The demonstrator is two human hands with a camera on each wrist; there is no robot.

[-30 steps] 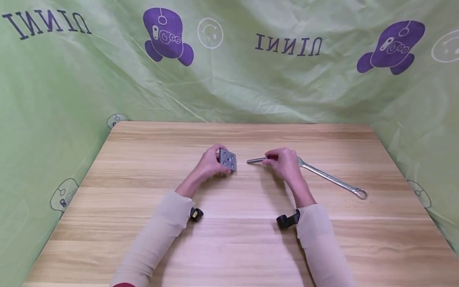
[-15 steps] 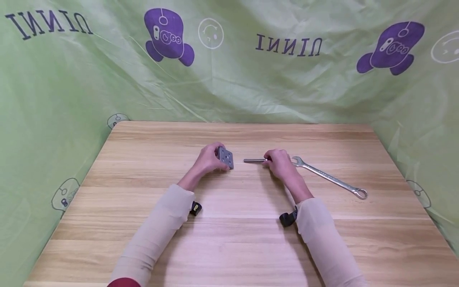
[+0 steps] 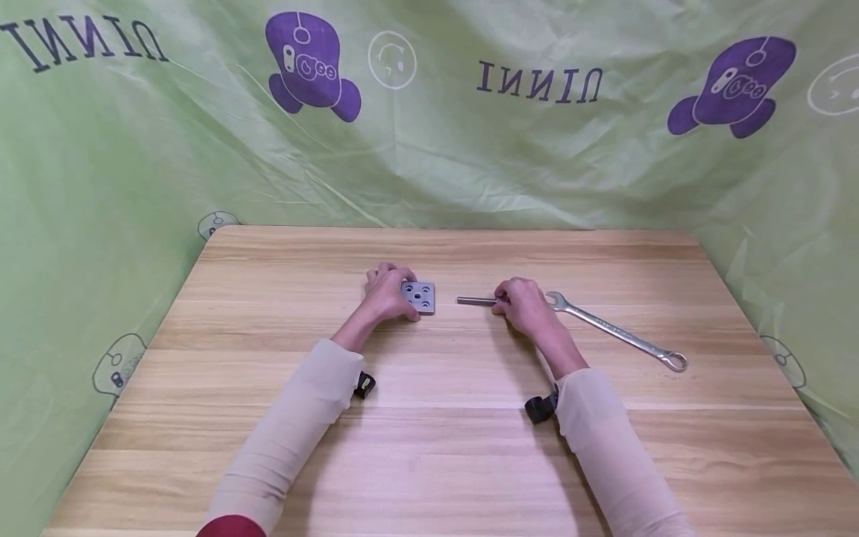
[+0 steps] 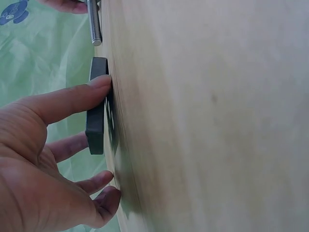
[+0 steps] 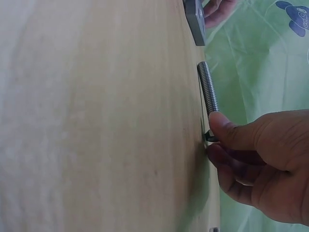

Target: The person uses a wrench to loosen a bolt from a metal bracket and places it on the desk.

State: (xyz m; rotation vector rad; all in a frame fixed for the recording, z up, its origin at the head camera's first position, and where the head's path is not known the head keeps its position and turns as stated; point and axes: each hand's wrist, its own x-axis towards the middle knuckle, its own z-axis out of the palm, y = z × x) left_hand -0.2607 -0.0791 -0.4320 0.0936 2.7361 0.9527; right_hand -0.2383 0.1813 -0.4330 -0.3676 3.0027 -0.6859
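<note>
My left hand point(image 3: 388, 293) grips a square grey metal plate point(image 3: 422, 297) by its edges, thumb on the near side and fingers on the far side. The plate lies level, close over the table, and several holes show in its upper face. In the left wrist view the thumb presses the edge of the plate point(image 4: 96, 133). To the right, my right hand point(image 3: 526, 306) pinches a bolt point(image 3: 475, 301) near its head, the threaded shank pointing left toward the plate. Thumb and fingers partly cover the head of the bolt point(image 5: 208, 89). A gap separates bolt and plate.
A combination wrench point(image 3: 617, 332) lies slanted on the wooden table point(image 3: 429, 462), its open end just right of my right hand. Green printed cloth point(image 3: 429, 156) hangs behind and along both sides of the table.
The plate, earlier tilted with its holed face toward the right, is now turned level with that face up. The bolt shifted slightly left, then stayed. The wrench has not moved.
</note>
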